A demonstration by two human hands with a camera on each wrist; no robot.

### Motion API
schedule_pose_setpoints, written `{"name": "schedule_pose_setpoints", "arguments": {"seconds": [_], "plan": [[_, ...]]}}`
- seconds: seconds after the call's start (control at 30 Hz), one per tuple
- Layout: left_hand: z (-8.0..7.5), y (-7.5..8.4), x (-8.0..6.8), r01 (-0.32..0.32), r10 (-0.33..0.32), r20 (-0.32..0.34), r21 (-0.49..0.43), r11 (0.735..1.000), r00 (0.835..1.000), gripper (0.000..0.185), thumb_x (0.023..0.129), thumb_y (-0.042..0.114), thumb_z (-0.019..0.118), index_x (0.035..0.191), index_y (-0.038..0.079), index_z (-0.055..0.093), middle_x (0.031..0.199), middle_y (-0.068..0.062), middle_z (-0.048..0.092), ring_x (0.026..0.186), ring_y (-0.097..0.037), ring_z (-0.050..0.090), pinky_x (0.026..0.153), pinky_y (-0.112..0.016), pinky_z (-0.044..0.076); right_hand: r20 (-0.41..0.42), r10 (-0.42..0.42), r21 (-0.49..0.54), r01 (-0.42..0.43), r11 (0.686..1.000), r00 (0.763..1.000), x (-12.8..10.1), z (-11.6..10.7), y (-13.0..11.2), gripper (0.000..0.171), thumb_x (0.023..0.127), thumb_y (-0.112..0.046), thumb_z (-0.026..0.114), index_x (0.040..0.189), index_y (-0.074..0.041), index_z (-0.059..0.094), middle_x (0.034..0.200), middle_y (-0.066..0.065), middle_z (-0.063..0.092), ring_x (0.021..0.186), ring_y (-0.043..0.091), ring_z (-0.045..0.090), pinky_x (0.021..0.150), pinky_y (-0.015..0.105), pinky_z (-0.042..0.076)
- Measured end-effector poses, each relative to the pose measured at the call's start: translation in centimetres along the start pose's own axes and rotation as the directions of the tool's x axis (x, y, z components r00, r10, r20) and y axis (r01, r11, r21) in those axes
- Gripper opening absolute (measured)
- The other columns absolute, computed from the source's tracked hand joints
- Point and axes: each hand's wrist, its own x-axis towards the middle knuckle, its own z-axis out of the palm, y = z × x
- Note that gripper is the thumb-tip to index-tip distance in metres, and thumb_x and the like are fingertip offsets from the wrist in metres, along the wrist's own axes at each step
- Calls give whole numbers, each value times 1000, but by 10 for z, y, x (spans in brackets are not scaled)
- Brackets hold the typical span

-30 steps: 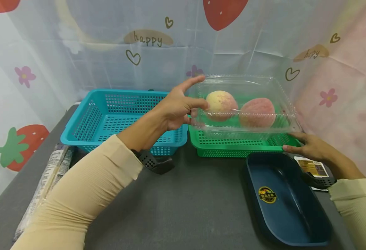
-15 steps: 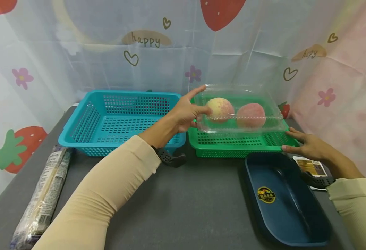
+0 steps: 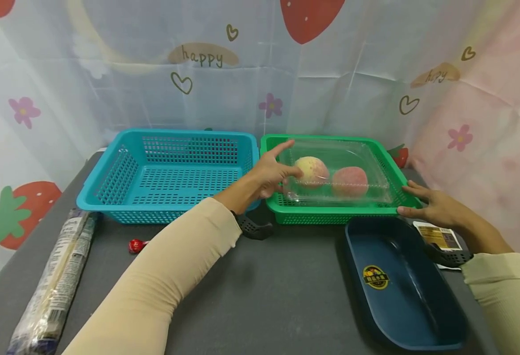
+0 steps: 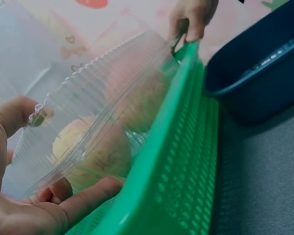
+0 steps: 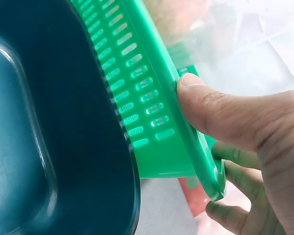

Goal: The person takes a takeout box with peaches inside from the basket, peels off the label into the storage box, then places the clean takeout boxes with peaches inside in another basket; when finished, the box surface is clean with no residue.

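My left hand holds the left end of a clear plastic fruit box, which is closed. Inside it are a yellow-pink peach and a pinker peach. The box sits within the rim of the green basket; in the left wrist view it is tilted, close to the basket's front rim. At the basket's front right corner, my right hand grips the rim. In the right wrist view its thumb presses on the rim while the other fingers are on the outer side.
A blue basket stands left of the green one. A navy tray lies in front at right, beside a brown-and-white packet. At left are a long printed package and a small red wrapped item. A printed curtain hangs behind.
My left hand has lowered the box with the peaches down into the green basket. The right hand stays at the basket's corner. The red wrapped item has come into view beside the left arm.
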Motion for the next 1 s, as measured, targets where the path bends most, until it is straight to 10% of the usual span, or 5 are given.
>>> {"name": "schedule_pose_setpoints", "arguments": {"seconds": [1.0], "plan": [[18, -12, 21, 111, -103, -56, 162, 981, 993, 85, 85, 1, 71, 151, 36, 31, 144, -20, 36, 44, -15, 26, 50, -43, 53, 20, 0, -23, 0, 1000, 1000, 1, -1, 2, 81, 92, -34, 66, 147, 9, 24, 154, 29, 8, 134, 57, 14, 99, 69, 21]]}}
